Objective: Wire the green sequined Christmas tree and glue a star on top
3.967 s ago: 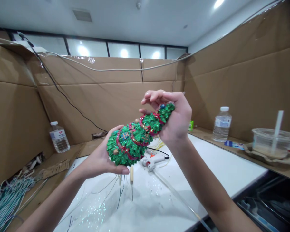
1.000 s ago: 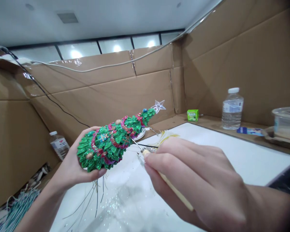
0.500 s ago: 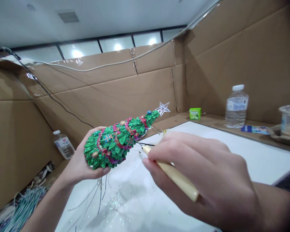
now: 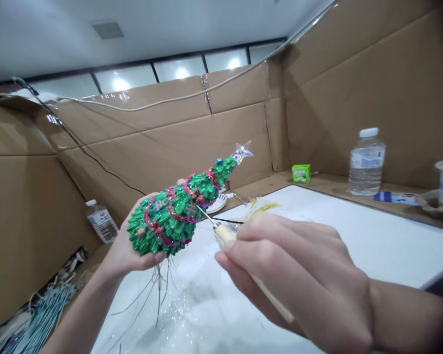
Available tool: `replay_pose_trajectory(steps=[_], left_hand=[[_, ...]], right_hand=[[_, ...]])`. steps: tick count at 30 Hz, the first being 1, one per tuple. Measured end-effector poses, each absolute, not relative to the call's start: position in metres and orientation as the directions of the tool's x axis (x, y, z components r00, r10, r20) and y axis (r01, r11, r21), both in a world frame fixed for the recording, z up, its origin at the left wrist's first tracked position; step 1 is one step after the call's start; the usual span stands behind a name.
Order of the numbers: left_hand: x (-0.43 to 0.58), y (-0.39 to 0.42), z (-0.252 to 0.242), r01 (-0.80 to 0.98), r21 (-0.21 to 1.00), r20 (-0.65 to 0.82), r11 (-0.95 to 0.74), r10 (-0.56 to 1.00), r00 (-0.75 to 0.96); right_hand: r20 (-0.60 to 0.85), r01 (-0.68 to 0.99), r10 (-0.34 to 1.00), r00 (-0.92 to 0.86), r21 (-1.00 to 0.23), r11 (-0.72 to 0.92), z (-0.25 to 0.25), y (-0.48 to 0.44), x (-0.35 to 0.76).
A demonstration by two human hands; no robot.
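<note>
Lying at the far left beside the cardboard wall is a bundle of pale blue wires (image 4: 40, 314), then a small clear plastic water bottle (image 4: 101, 221). My left hand (image 4: 127, 250) is wrapped around the base of a glittery green miniature Christmas tree (image 4: 177, 209), tilted, its clear star toward the upper right, above the white table (image 4: 354, 241). My right hand (image 4: 299, 280) pinches a wooden-handled awl (image 4: 225, 233), metal tip touching the tree's branches.
</note>
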State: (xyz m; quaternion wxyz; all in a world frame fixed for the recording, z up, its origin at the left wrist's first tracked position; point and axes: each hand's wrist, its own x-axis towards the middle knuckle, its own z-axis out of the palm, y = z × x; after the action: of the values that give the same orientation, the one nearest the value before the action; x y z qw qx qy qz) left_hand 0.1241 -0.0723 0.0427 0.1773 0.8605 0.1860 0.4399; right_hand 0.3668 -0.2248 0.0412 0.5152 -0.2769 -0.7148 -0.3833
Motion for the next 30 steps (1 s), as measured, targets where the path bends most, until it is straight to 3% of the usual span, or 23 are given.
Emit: replay_pose_trajectory(steps=[6,23,27,30], left_hand=[[0.119,-0.069,0.038,0.118,0.548,0.692,-0.828,0.528,0.492],[0.122,-0.071,0.044,0.105,0.429,0.712,-0.897,0.407,0.572],[0.123,-0.073,0.046,0.137,0.432,0.705,-0.891,0.429,0.565],[0.123,-0.074,0.047,0.179,0.423,0.711,-0.888,0.448,0.542]], right_hand=[[0.959,0.872,-0.046,-0.279,0.273,0.407,0.037,-0.243,0.356],[0.935,0.846,0.018,-0.353,0.311,0.433,0.033,-0.243,0.363],[0.912,0.801,-0.017,-0.409,0.368,0.472,0.031,-0.228,0.366],[0.912,0.774,0.021,-0.41,0.335,0.538,0.033,-0.218,0.368]])
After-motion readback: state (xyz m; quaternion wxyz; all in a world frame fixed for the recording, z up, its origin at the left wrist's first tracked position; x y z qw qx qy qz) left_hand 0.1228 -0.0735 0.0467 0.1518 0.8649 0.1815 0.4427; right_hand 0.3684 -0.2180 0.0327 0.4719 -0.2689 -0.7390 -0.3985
